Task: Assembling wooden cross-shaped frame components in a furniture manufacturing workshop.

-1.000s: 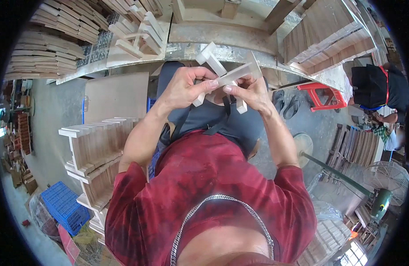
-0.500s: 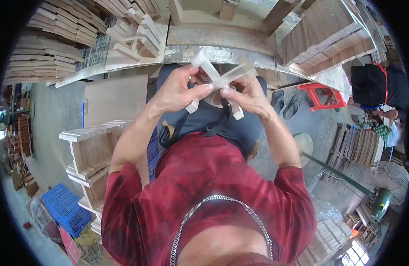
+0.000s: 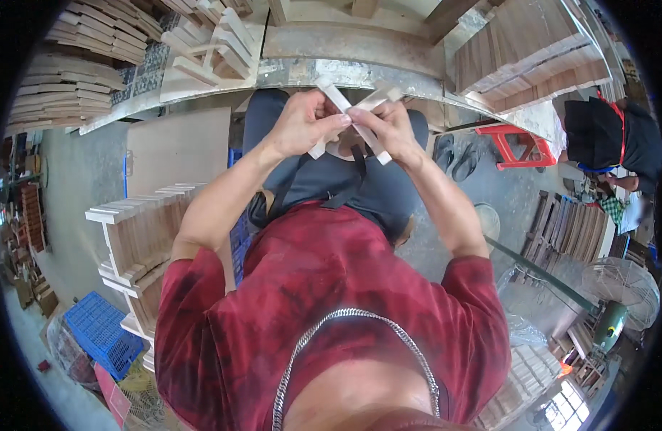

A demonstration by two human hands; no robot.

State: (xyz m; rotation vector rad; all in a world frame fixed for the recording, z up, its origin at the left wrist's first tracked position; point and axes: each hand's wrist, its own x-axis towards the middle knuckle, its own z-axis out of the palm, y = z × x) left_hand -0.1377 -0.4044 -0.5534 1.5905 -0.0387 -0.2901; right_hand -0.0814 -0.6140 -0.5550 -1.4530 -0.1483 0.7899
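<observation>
Beside scuffed whitish workbench (image 3: 295, 72), crossed pale wooden bars (image 3: 372, 142) are pinched by left hand (image 3: 299, 126) and right hand (image 3: 394, 133); crossing, seemingly finger-covered, best kept steady.

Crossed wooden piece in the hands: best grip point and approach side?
I'd pinch the crossed wooden piece by its lower-right bar end, probably coming from the lower right of the picture. That end is slim and straight and projects past the fingers, whereas the left hand and right hand crowd the crossing.
</observation>
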